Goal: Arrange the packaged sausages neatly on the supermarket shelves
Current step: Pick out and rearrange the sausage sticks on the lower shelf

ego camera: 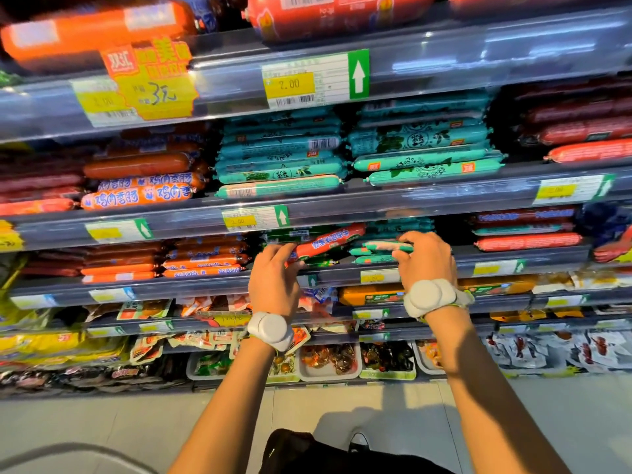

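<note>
My left hand (273, 278) grips the near end of a red packaged sausage (328, 242), which lies tilted across a stack of green sausages (294, 234) on the middle shelf (219, 283). My right hand (425, 256) holds a teal packaged sausage (386, 247) just above a small pile of teal sausages (371, 258) at the shelf front. Both wrists wear white bands.
Orange sausage stacks (205, 260) lie left of my hands, red ones (528, 241) to the right. The shelf above carries teal sausages (280, 159) and orange ones (136, 196). Price rails run along each shelf edge. Snack packs and trays (328, 360) fill the lower shelves.
</note>
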Tool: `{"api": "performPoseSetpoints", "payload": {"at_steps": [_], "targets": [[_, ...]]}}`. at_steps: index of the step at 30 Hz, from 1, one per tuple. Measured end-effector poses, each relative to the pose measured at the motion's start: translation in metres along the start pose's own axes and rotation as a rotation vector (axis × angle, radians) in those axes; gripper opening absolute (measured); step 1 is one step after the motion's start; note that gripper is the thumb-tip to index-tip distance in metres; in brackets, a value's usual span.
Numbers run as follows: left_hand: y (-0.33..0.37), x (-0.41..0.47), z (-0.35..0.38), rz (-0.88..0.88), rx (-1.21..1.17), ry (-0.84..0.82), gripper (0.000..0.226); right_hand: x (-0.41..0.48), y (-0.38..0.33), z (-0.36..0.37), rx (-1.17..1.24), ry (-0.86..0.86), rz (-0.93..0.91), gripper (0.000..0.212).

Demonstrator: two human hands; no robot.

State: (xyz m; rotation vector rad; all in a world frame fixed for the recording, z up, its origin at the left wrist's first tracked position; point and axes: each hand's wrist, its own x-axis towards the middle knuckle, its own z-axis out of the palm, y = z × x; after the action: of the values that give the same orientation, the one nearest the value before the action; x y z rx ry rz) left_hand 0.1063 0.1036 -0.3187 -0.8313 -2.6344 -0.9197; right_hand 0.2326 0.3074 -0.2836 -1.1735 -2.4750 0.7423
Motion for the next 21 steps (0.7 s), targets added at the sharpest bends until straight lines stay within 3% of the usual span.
{"api": "performPoseSetpoints", "payload": {"at_steps": [9, 17, 19, 21], "targets": [[-0.008, -0.005, -0.014, -0.052, -0.025, -0.001, 0.042, 0.023, -0.018, 0.007, -0.09, -0.041, 0.041, 0.015], [-0.019, -0.005, -0.017, -0.022, -0.041, -0.032, 0.039, 0.024, -0.023, 0.02, -0.082, -0.044, 0.038, 0.049], [-0.02, -0.005, -0.019, -0.007, -0.056, -0.047, 0.04, 0.02, -0.025, 0.018, -0.05, -0.035, 0.051, 0.042], [-0.019, -0.007, -0.02, 0.006, -0.064, -0.07, 0.042, 0.011, -0.025, 0.015, -0.012, 0.002, 0.039, 0.018]]}}
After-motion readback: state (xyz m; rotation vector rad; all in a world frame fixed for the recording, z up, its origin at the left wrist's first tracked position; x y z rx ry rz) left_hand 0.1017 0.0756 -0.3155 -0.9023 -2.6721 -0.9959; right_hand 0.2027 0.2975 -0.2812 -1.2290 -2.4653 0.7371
